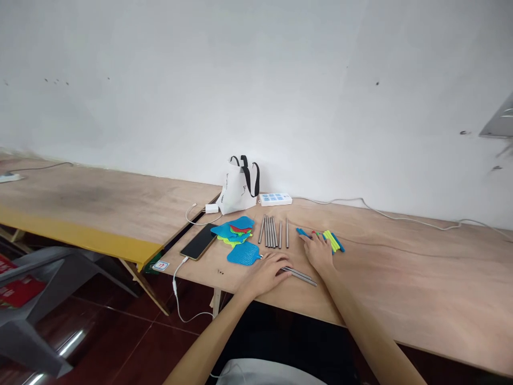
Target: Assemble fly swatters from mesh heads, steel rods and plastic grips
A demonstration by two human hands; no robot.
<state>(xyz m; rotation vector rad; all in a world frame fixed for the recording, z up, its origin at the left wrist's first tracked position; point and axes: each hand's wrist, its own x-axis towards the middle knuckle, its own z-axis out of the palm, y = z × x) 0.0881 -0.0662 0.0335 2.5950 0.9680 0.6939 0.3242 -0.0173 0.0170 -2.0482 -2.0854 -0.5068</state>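
Note:
My left hand (272,270) rests low over the table with its fingers curled around thin metal tubes (302,277), whose ends stick out to the right. A blue mesh fly swatter head (242,253) lies just left of those fingers; its neck runs toward them, and whether it joins a tube is hidden. With fingers spread, my right hand (318,250) reaches over coloured sticks and touches a blue one (303,232). Yellow-green sticks (331,240) and another blue stick (339,241) lie to its right. Several metal tubes (272,232) are lined up between the hands.
More swatter heads (230,229) are piled beside a phone (198,242) with a white cable. Behind stand a white bag (236,192) with black handles and a power strip (276,199). A cord (385,215) runs along the wall. Another table (100,203) adjoins left.

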